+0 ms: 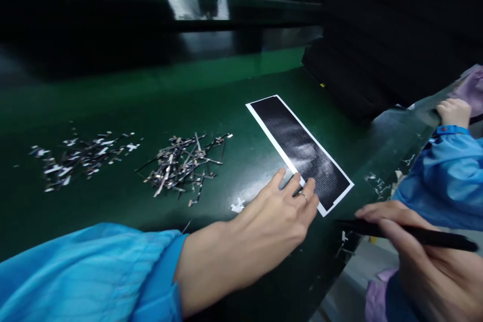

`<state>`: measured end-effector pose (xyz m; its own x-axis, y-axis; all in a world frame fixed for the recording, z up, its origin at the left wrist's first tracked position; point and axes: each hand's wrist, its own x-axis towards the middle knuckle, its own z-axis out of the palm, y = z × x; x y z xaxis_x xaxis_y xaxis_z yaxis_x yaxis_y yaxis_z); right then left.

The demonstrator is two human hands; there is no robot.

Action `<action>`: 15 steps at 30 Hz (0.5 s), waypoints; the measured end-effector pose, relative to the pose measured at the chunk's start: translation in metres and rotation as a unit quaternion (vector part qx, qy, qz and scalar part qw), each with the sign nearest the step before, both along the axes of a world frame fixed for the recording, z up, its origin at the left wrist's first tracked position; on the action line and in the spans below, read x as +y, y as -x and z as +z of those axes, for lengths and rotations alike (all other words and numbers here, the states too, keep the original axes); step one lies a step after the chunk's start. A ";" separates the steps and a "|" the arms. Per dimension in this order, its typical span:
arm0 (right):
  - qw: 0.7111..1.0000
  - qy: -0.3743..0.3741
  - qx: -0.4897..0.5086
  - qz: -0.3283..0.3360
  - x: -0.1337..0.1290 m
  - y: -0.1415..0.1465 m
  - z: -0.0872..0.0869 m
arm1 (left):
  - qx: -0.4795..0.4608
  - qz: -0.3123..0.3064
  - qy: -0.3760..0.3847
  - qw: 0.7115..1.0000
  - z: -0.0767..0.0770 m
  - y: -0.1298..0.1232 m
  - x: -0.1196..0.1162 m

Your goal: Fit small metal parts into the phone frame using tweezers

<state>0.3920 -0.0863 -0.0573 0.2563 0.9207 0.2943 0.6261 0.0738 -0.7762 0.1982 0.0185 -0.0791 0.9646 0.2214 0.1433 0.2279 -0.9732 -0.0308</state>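
My left hand (277,216), with a ring on one finger, rests on the near part of a long black sheet with a white border (298,141). Its fingers are bent and apart, with the tips at the sheet's left edge. My right hand (426,256) is closed around slim black tweezers (433,237), slightly blurred, whose tip points left, near the sheet's bottom corner. Left of the sheet lies a loose pile of thin dark strips (181,163). A small white scrap (237,205) sits beside my left wrist.
Further left is a second pile of small dark and white pieces (86,156) on the green table (211,85). Another person's blue sleeve (445,176) and hand (454,111) are at the right. Scraps (377,185) lie along the right edge. Dark cloth (392,30) hangs behind.
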 end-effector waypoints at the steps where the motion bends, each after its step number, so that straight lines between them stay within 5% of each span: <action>1: 1.000 0.020 -0.007 0.010 0.004 0.003 0.002 | 0.002 -0.012 0.007 1.000 -0.003 -0.001 0.001; 6: 0.995 0.093 0.034 0.020 0.015 0.001 -0.002 | -0.013 -0.023 0.007 1.000 -0.001 -0.001 0.000; 11: 0.986 0.066 0.150 -0.034 0.010 -0.010 -0.013 | 0.009 -0.020 0.008 1.000 0.010 -0.001 0.001; 15: 0.991 0.064 0.110 -0.031 0.009 -0.010 -0.012 | 0.020 -0.035 0.019 0.999 0.004 0.003 0.002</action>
<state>0.4024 -0.0771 -0.0692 0.3577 0.9276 0.1072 0.4410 -0.0666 -0.8950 0.1953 0.0204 -0.0755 0.9828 0.1567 0.0976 0.1576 -0.9875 -0.0017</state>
